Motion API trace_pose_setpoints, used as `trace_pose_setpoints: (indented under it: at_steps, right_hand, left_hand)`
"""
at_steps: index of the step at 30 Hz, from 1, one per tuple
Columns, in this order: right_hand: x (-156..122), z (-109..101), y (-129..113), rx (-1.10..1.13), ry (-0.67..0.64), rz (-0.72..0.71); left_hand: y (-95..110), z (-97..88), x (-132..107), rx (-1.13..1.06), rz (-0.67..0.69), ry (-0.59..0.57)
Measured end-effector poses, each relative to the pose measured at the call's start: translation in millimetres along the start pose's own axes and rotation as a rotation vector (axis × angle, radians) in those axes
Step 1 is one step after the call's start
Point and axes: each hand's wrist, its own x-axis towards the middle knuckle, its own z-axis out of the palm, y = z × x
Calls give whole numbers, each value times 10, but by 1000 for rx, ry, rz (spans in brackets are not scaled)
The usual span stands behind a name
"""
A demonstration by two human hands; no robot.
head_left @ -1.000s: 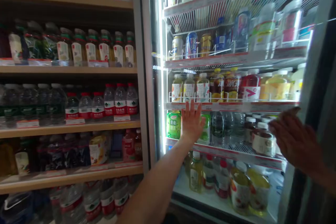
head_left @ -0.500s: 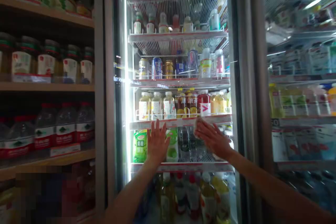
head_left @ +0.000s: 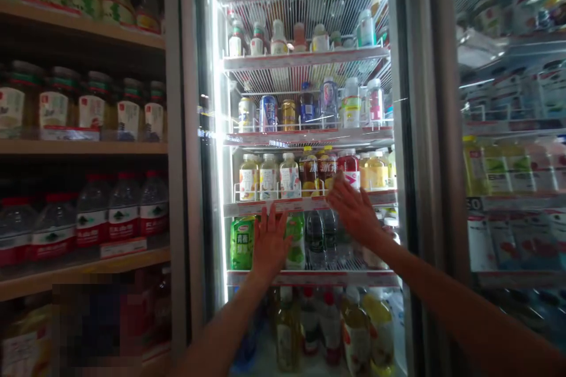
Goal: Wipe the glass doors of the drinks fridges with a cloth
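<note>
My left hand is raised with its fingers spread, palm forward, before the glass door of a lit drinks cooler. Behind it are a green pack and another green pack. My right hand is higher and further right, tilted to the left, its fingers close together. Under its fingertips is a small pale piece that looks like a cloth, mostly hidden by the hand. A red drink bottle and dark tea bottles stand just behind that hand. Whether either palm touches the glass is hard to tell.
A metal door frame runs upright on the right, with another drinks cooler beyond. On the left, wooden shelves hold jars and red-capped water bottles. Large bottles stand at the cooler's bottom. Reflections streak the glass.
My right hand has moved up a little along the cooler front, and the pale piece shows less. My left hand stays spread in about the same place. The view has shifted slightly.
</note>
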Motion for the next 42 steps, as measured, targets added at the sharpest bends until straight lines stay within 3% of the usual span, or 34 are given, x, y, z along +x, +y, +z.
trace_pose_setpoints:
  at_steps: [3, 5, 8, 10, 11, 14, 16, 18, 21, 23, 27, 29, 31, 34, 36, 38, 42]
  right_hand:
    - [280, 30, 8, -26, 112, 132]
    - [109, 75, -146, -3, 57, -16]
    - [-300, 120, -374, 57, -76, -399]
    - [-314, 113, -360, 49, -103, -478]
    - [-215, 95, -300, 28, -83, -425]
    - [208, 31, -70, -42, 46, -90]
    - [260, 32, -34, -48, 70, 9]
    - [2, 57, -132, -20, 13, -97]
    - [-560, 83, -260, 33, -77, -373]
    - [-685, 53, -132, 13, -82, -392]
    - [-395, -146, 560, -174, 107, 49]
    - [-433, -224, 782, -242, 154, 174]
    - [-775, -249, 754, -255, 110, 157]
    - [-1535, -194, 448, -237, 23, 111]
    - [-1802, -129, 317, -226, -25, 109]
    - [-1698, -98, 352, -210, -4, 118]
    - [-1056, -118, 627, -178, 215, 227]
  left_hand:
    - [-9, 17, -16, -9, 14, 9]
    - [-10, 22, -53, -10, 27, 5]
    - [-15, 49, -126, -5, 61, 15]
    - [-22, 80, -164, 0, 78, 35]
    - [-23, 94, -177, 2, 79, 44]
    - [-6, 103, -208, -2, 70, 36]
    - [25, 85, -236, -15, 72, 13]
    - [61, 65, -276, -29, 82, -5]
    - [98, 63, -341, -34, 86, -9]
    - [100, 84, -370, -38, 90, 8]
    - [98, 120, -388, -52, 105, 29]
    - [137, 130, -401, -60, 146, 17]
    - [214, 143, -430, -72, 210, -3]
    - [355, 176, -480, -86, 239, -6]
    - [417, 201, -499, -93, 216, 19]
    - [434, 217, -502, -100, 215, 37]
    - [405, 198, -488, -92, 230, 4]
